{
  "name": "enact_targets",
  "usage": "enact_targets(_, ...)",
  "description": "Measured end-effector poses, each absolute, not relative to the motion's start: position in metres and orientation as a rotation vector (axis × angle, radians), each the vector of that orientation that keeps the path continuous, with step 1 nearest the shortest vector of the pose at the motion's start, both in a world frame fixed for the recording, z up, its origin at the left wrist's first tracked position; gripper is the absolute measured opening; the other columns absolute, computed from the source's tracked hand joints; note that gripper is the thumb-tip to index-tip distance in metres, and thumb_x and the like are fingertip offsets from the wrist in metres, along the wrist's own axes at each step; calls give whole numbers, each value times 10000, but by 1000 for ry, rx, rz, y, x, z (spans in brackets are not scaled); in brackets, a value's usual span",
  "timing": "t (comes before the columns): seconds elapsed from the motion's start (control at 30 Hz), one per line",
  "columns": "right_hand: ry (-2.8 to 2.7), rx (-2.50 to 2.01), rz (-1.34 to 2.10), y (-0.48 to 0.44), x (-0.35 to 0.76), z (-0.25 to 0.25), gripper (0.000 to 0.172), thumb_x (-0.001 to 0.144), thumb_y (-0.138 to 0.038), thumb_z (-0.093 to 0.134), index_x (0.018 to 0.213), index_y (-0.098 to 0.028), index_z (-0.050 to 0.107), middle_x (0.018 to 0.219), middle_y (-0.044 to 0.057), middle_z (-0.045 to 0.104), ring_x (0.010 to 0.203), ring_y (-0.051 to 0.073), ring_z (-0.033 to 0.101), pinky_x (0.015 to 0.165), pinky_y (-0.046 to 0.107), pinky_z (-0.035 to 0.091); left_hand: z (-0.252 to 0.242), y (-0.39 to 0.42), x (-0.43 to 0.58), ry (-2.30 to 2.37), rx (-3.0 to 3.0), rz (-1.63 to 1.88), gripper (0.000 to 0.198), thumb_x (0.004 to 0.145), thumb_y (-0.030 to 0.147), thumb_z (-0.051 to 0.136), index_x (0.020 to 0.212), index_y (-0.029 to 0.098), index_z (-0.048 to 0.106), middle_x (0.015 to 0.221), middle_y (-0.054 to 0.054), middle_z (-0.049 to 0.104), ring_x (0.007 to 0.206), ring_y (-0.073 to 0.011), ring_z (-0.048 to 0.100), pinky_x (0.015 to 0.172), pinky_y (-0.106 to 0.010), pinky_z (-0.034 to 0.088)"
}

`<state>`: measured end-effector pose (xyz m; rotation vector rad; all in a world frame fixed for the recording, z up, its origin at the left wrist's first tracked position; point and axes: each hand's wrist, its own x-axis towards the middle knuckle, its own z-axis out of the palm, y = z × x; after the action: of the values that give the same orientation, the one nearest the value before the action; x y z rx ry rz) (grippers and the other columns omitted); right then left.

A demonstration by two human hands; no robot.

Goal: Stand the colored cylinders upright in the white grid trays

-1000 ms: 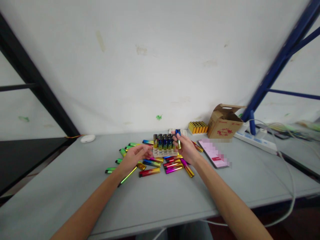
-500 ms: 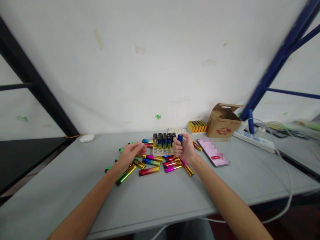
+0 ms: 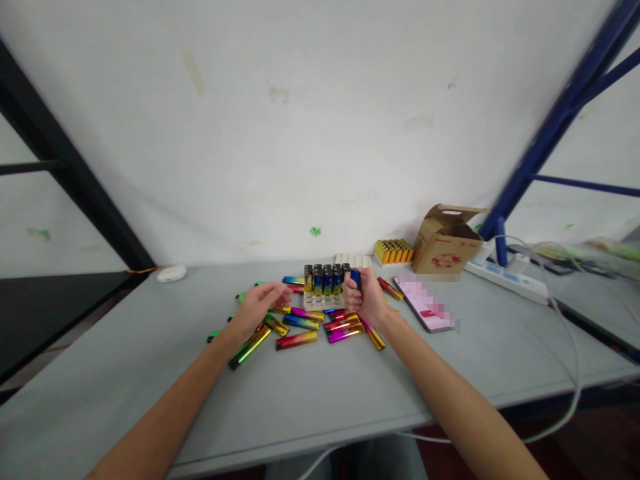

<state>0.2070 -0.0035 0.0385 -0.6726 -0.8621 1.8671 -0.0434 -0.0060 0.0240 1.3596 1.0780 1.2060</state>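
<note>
White cable (image 3: 576,373) loops past R front edge of grey table (image 3: 300,413). Nearest loose pc: green-gold metallic tube (image 3: 250,348) w/ black end, lying diag just below L hand (image 3: 260,307). Red-yellow tube (image 3: 297,341) flat to its R, then magenta-gold tube (image 3: 347,333), flat, tilted a bit. Blue-yellow tube (image 3: 301,322) flat btwn L hand & R hand (image 3: 367,297), more tubes scattered around.

L hand: half open, fingers loosely bent, nothing visible in grip; it's over L side of the pile. Contact w/ tubes: can't tell.

R hand: fist closed around blue tube (image 3: 355,277), approx upright, top end sticking out above fingers, rest hidden. Pos: R end of white rack (image 3: 320,303), just beside or in front of it; can't tell if touching.

Rack: blue-yellow tubes w/ black tops (image 3: 327,283) stand upright in it, front slots bare. Phone (image 3: 425,307) flat on table R of R hand, screen lit, partly pixelated.

Behind: 2nd white rack (image 3: 354,259), then block of yellow cylinders (image 3: 395,252) upright, close to open cardboard box (image 3: 446,247). Power strip (image 3: 510,280) R of box. White case (image 3: 171,274) far L, near wall (image 3: 320,133).
</note>
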Motion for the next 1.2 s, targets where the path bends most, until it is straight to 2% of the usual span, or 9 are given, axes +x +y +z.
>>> enact_targets(0.3,-860,-694,1855,-10,200,43,275,796,-407,377,606,-226,297,457,-107,190,400,71,51,354,186,94,22,-5,-44,1084,1373,1216,316,711,462,750,768,151,729,695,-65,699,672,-185,625,675,-271,498)
enact_targets(0.63,-904,-637,1911,-8,203,38,301,804,-444,400,619,-214,348,480,-99,215,404,65,75,358,182,107,21,-5,-43,1062,1409,1209,357,698,500,739,763,149,732,694,-69,699,649,-183,617,634,-269,501)
enact_targets(0.8,-956,-586,1922,-11,203,41,366,780,-560,501,795,-195,490,552,-74,367,413,62,242,380,168,176,20,-5,-43,1060,1405,1203,344,705,483,733,772,145,728,706,-71,699,645,-179,621,632,-272,504)
enact_targets(0.9,-962,-530,1895,-14,203,43,292,762,-457,566,903,-205,519,645,-39,487,484,92,402,412,181,272,21,-6,-43,1064,1394,1219,363,694,495,737,766,139,722,702,-75,696,642,-180,620,629,-275,505)
enact_targets(1.0,-925,-551,1875,-15,203,45,217,747,-330,624,902,-202,544,717,-24,546,586,111,513,499,208,384,23,-8,-43,1081,1405,1228,402,686,531,729,767,138,719,705,-70,693,642,-177,619,630,-274,507)
enact_targets(1.1,-969,-570,1836,-16,203,47,206,781,-357,630,894,-189,596,784,1,583,680,127,569,597,241,443,24,-8,-42,1107,1427,1221,438,684,570,709,773,141,712,718,-63,695,653,-178,623,646,-279,511)
enact_targets(1.2,-1093,-612,1749,-17,203,47,282,822,-452,598,908,-190,657,828,19,605,727,138,576,628,247,448,24,-8,-43,1129,1454,1205,476,679,609,684,776,143,702,723,-62,698,669,-186,628,667,-297,519)
